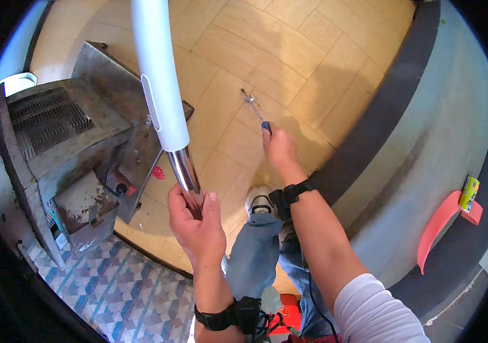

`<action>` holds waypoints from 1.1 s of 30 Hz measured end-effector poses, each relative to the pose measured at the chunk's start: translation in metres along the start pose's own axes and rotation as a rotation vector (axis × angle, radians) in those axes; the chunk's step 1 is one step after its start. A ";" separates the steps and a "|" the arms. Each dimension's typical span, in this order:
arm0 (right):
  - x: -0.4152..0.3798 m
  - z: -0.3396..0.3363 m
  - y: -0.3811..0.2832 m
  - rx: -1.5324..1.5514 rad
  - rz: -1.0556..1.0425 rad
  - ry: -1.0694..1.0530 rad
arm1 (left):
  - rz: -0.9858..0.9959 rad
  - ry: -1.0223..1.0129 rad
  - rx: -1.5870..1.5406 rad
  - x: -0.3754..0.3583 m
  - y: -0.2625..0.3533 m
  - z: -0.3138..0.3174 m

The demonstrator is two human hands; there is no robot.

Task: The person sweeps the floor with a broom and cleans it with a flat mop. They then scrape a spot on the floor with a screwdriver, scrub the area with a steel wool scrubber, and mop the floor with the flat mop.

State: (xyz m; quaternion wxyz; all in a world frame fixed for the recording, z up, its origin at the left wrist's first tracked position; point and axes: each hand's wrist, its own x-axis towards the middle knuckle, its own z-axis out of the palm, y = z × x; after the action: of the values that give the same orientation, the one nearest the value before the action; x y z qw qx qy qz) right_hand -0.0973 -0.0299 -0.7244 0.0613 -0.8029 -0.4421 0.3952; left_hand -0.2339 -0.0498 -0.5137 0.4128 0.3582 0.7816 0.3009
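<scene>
My left hand [200, 226] is wrapped round the chrome end [185, 177] of a long white pole [161, 86], just below the white part. The pole runs up past the top edge of the head view and has a long oval plate or slot on its side. My right hand [280, 150] grips the dark blue handle of a screwdriver [265, 126], held low over the floor and pointing away from me. A small shiny piece [249, 98] shows near its tip; whether it is attached cannot be made out.
A worn grey metal machine with a vented panel [49, 117] stands at left, beside patterned blue-grey flooring [124, 280]. Light wood-look tiles [289, 63] cover the floor. A curved grey surface [415, 160] lies at right, with a pink curved piece [435, 228] and a yellow-green packet [469, 193].
</scene>
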 end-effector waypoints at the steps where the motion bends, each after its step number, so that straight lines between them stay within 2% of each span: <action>1: -0.001 0.000 0.002 0.000 -0.001 0.000 | 0.014 0.004 0.000 -0.001 0.000 0.000; 9: -0.036 0.004 0.033 -0.022 0.027 -0.070 | -0.007 0.004 0.037 -0.004 0.006 0.002; 24: -0.024 0.014 0.004 0.009 0.129 0.032 | 0.042 -0.012 0.004 -0.008 0.002 0.000; 28: -0.010 0.008 -0.003 0.052 0.080 0.043 | 0.028 -0.009 -0.014 -0.009 0.002 -0.001; 30: -0.005 0.002 -0.005 0.074 -0.040 0.113 | 0.038 -0.005 -0.010 -0.009 0.003 -0.001; 33: -0.010 -0.016 -0.007 0.121 -0.069 0.208 | 0.043 -0.004 -0.035 -0.011 0.002 -0.002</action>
State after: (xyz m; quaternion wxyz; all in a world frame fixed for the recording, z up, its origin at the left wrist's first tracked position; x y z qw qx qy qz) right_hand -0.0937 -0.0297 -0.7046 0.1689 -0.8186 -0.4361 0.3334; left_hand -0.2310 -0.0575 -0.5064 0.4141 0.3682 0.7673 0.3227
